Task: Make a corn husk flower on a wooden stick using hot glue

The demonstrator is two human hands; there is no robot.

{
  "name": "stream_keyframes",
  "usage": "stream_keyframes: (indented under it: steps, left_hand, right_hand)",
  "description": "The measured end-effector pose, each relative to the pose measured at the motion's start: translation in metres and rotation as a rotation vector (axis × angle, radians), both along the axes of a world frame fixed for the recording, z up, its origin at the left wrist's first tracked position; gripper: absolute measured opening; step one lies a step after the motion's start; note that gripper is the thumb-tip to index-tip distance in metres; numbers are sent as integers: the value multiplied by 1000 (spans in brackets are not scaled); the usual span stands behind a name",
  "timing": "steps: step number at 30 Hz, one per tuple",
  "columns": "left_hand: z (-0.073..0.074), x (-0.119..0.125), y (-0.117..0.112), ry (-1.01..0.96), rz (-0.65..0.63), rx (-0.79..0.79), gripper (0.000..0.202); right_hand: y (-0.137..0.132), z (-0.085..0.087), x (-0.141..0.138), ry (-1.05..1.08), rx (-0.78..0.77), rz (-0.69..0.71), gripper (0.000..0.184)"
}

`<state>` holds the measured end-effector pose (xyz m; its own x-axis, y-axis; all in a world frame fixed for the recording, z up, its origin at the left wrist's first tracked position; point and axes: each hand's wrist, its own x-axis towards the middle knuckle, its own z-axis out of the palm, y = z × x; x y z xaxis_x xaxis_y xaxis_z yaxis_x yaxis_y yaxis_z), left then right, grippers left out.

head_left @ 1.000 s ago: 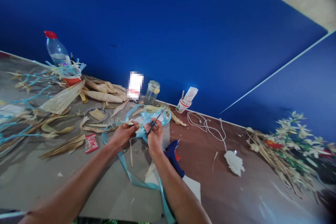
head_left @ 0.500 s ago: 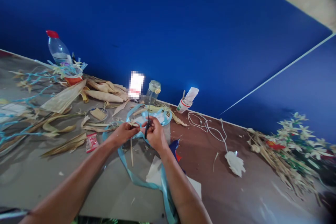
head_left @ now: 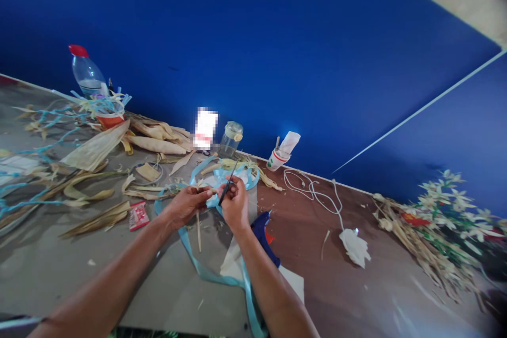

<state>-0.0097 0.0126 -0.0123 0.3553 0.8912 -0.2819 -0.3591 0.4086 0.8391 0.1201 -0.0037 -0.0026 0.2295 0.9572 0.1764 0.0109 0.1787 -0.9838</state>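
The right hand (head_left: 235, 205) is curled tight around slim black-handled metal scissors (head_left: 227, 188), blades angled up towards the blue wall. The left hand (head_left: 188, 203) pinches a thin, papery strip of dried corn husk (head_left: 204, 188) just beside the blades. Both hover near the table's (head_left: 59, 269) back edge, over a glossy pale-blue ribbon (head_left: 206, 273) looping across the grey surface beside a blue plastic glue gun (head_left: 261, 235).

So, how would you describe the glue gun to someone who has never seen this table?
Start at the blue wall and come down to the table, to the two hands at its middle. The glue gun lies on the table just beside the right hand's wrist, next to white paper. It is the only dark blue, pistol-shaped tool among pale husks and light blue ribbon.
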Motion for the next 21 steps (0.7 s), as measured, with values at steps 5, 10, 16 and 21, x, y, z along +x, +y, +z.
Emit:
stream_keyframes:
  steps: [5, 10, 16, 21]
  left_hand:
    - [2, 3, 0, 51, 96, 33, 31]
    - [-3, 3, 2, 65, 94, 103, 26]
    - [-1, 0, 2, 100, 109, 166, 25]
    - [-2, -10, 10, 62, 198, 167, 25]
  right_hand:
    - [-1, -5, -4, -4, 3, -3, 34]
    - [-2, -7, -6, -10, 3, 4, 35]
    - [-2, -5, -1, -38, -5, 64, 40]
    - [0, 5, 20, -219, -117, 320, 37]
